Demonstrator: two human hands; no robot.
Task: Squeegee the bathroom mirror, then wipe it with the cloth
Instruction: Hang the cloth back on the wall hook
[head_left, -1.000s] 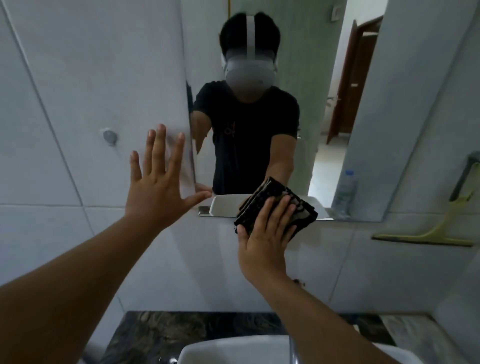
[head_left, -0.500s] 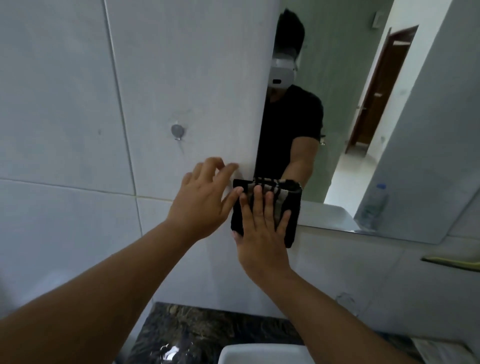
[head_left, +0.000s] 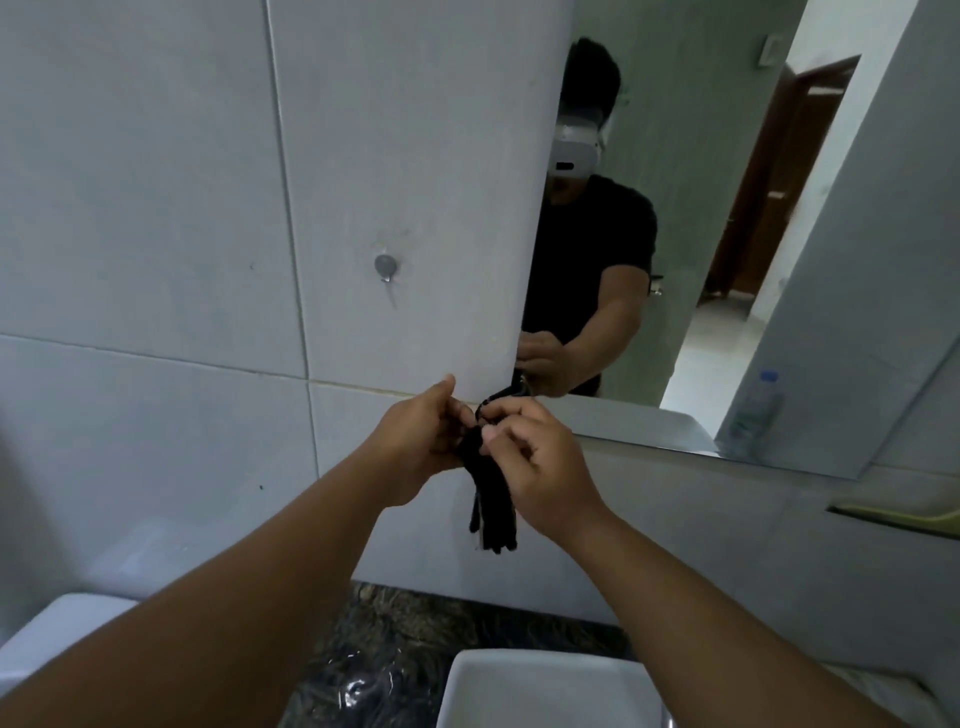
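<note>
Below the mirror's (head_left: 727, 218) bottom-left corner, both hands pinch the dark cloth (head_left: 488, 499) — left hand (head_left: 423, 447) and right hand (head_left: 535, 467) closed on its bunched top, the rest dangling above the sink (head_left: 545, 691).

A round metal hook (head_left: 385, 265) sits on the tiled wall (head_left: 156, 208) above a white basin (head_left: 545, 691).
</note>
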